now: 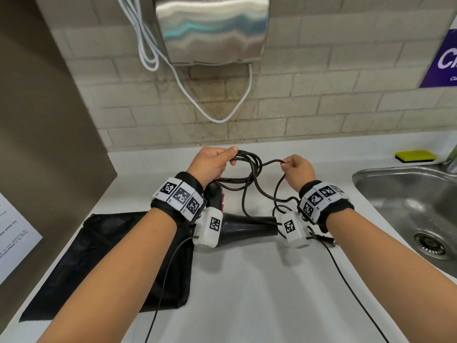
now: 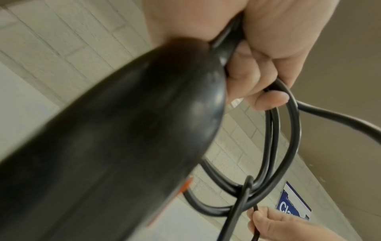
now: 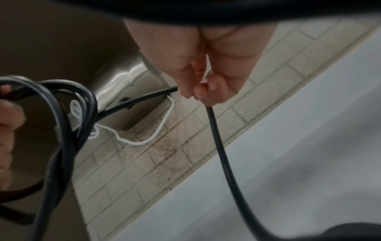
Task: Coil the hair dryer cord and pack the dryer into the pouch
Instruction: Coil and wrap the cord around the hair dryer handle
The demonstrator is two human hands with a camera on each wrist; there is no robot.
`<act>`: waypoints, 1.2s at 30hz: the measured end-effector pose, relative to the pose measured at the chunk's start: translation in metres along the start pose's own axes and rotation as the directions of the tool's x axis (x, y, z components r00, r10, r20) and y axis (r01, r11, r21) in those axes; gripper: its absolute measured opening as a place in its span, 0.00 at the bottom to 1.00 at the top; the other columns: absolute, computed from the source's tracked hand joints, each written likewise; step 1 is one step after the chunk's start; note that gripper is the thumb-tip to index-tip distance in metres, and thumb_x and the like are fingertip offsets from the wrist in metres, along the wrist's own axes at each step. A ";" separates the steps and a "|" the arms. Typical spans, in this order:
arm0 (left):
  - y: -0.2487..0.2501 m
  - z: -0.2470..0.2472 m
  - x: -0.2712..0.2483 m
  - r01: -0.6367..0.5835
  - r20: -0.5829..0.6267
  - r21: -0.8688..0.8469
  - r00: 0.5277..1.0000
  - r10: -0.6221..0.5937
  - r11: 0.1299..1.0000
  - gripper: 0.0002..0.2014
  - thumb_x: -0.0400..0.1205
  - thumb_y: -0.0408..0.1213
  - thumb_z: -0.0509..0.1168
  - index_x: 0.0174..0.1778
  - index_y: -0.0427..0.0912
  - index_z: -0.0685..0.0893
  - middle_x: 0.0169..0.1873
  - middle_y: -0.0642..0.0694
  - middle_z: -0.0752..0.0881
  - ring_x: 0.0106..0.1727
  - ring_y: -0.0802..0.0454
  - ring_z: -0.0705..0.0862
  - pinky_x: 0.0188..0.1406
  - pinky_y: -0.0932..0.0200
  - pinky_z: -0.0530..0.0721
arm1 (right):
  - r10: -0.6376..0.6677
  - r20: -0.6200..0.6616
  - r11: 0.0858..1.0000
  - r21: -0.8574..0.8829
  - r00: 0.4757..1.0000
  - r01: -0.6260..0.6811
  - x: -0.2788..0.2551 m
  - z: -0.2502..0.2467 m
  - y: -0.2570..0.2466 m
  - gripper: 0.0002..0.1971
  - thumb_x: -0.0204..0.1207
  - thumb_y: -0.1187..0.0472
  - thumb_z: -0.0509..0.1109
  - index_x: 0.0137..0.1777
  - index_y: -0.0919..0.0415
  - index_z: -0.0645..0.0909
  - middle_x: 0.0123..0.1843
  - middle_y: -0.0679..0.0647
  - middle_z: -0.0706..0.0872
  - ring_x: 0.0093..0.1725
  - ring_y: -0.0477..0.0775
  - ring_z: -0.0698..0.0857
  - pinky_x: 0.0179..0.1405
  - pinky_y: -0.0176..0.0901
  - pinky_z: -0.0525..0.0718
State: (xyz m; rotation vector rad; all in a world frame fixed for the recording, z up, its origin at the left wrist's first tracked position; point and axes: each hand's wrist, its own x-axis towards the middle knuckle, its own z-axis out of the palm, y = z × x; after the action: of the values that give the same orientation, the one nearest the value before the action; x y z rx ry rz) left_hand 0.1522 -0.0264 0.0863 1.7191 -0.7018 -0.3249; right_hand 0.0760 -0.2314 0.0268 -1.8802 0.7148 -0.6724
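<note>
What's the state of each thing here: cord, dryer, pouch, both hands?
cord: partly coiled, loops in left hand, rest loose
hair dryer: lying on counter, outside the pouch
pouch: flat on counter, nothing in it
left hand: gripping the coils
right hand: pinching a loose stretch of cord

One hair dryer [image 1: 243, 225], one pouch [image 1: 103, 248], one sponge [image 1: 415, 155] — two hands.

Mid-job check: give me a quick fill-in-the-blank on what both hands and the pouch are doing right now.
1. The left hand grips the gathered loops of the black ____.
2. The right hand pinches a single strand of cord between thumb and ____.
3. The hair dryer lies on the ____, not yet in the pouch.
4. The pouch lies flat on the dryer's ____ side.

Missing words: cord; fingers; counter; left
</note>
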 end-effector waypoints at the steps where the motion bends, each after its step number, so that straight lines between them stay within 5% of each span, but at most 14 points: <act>1: 0.000 0.000 0.000 -0.001 -0.001 0.002 1.000 0.001 1.000 0.21 0.84 0.45 0.61 0.24 0.43 0.78 0.13 0.55 0.61 0.16 0.58 0.57 0.18 0.67 0.59 | 0.032 -0.004 0.999 0.009 0.999 -0.031 0.001 0.000 0.003 0.11 0.78 0.66 0.63 0.35 0.56 0.73 0.30 0.51 0.75 0.30 0.50 0.74 0.32 0.38 0.73; 9: -0.001 -0.001 0.000 -0.006 -0.051 0.007 0.999 0.007 1.000 0.21 0.83 0.45 0.62 0.23 0.44 0.79 0.12 0.55 0.61 0.15 0.58 0.57 0.18 0.65 0.59 | 0.152 -0.073 0.988 0.041 0.986 -0.150 0.005 -0.019 0.009 0.11 0.78 0.67 0.61 0.35 0.57 0.73 0.27 0.54 0.74 0.21 0.48 0.75 0.24 0.33 0.74; 13: -0.002 -0.003 0.001 0.005 -0.134 0.030 0.991 -0.001 1.000 0.21 0.82 0.48 0.63 0.23 0.46 0.79 0.14 0.54 0.62 0.18 0.55 0.58 0.23 0.60 0.61 | 0.106 0.043 0.994 0.002 0.993 -0.106 -0.007 -0.026 0.007 0.14 0.78 0.69 0.60 0.32 0.57 0.71 0.26 0.56 0.74 0.23 0.51 0.74 0.16 0.30 0.73; 18: -0.001 -0.001 0.004 0.013 -0.156 0.019 0.988 -0.010 1.000 0.21 0.82 0.48 0.63 0.22 0.47 0.79 0.13 0.54 0.62 0.17 0.55 0.58 0.23 0.59 0.60 | 0.036 0.229 0.983 -0.185 0.973 0.007 -0.020 -0.025 0.003 0.03 0.76 0.61 0.66 0.41 0.58 0.78 0.32 0.52 0.76 0.32 0.49 0.75 0.31 0.35 0.72; 23: 0.000 0.007 0.006 0.012 -0.125 0.046 0.992 -0.006 0.999 0.21 0.82 0.48 0.63 0.23 0.46 0.79 0.12 0.55 0.62 0.15 0.59 0.59 0.23 0.61 0.62 | -0.201 0.230 0.903 -0.333 0.952 0.271 -0.029 -0.020 0.001 0.11 0.79 0.53 0.63 0.57 0.52 0.82 0.41 0.46 0.82 0.44 0.54 0.77 0.51 0.46 0.81; 26: 0.000 0.006 0.008 0.017 -0.137 0.043 0.990 -0.011 0.999 0.21 0.82 0.48 0.64 0.22 0.46 0.79 0.12 0.55 0.62 0.15 0.58 0.59 0.22 0.61 0.61 | -0.279 0.210 0.906 -0.265 0.937 0.329 -0.032 -0.017 -0.009 0.12 0.82 0.63 0.59 0.57 0.60 0.83 0.33 0.41 0.76 0.34 0.45 0.74 0.36 0.22 0.73; 32: -0.004 -0.006 0.010 0.026 -0.164 -0.047 0.986 -0.034 0.999 0.21 0.83 0.46 0.63 0.24 0.43 0.77 0.11 0.55 0.61 0.13 0.58 0.57 0.16 0.65 0.59 | 0.016 0.097 0.956 -0.292 0.995 0.013 -0.019 -0.022 0.012 0.14 0.82 0.67 0.56 0.56 0.69 0.82 0.40 0.60 0.79 0.34 0.54 0.75 0.30 0.33 0.74; 34: -0.004 -0.004 0.008 0.022 -0.148 -0.051 0.989 -0.029 0.998 0.21 0.83 0.46 0.63 0.23 0.44 0.77 0.11 0.55 0.61 0.13 0.58 0.57 0.15 0.67 0.60 | 0.166 0.146 0.935 -0.337 0.975 -0.109 -0.019 -0.022 0.022 0.14 0.81 0.69 0.56 0.60 0.69 0.80 0.36 0.59 0.79 0.28 0.51 0.74 0.24 0.28 0.75; 36: -0.004 -0.001 0.008 0.017 -0.154 -0.065 0.988 -0.027 0.998 0.21 0.83 0.46 0.63 0.23 0.43 0.77 0.11 0.55 0.61 0.14 0.58 0.57 0.15 0.67 0.59 | 0.294 0.178 0.890 -0.410 0.939 -0.201 -0.021 -0.018 0.034 0.17 0.80 0.73 0.56 0.67 0.65 0.75 0.39 0.59 0.81 0.32 0.56 0.81 0.32 0.39 0.83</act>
State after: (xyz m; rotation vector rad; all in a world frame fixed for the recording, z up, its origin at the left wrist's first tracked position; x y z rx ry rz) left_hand 0.1600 -0.0295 0.0843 1.6730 -0.5536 -0.2234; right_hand 0.0426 -0.2393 -0.0005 -2.1289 0.9645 -0.1392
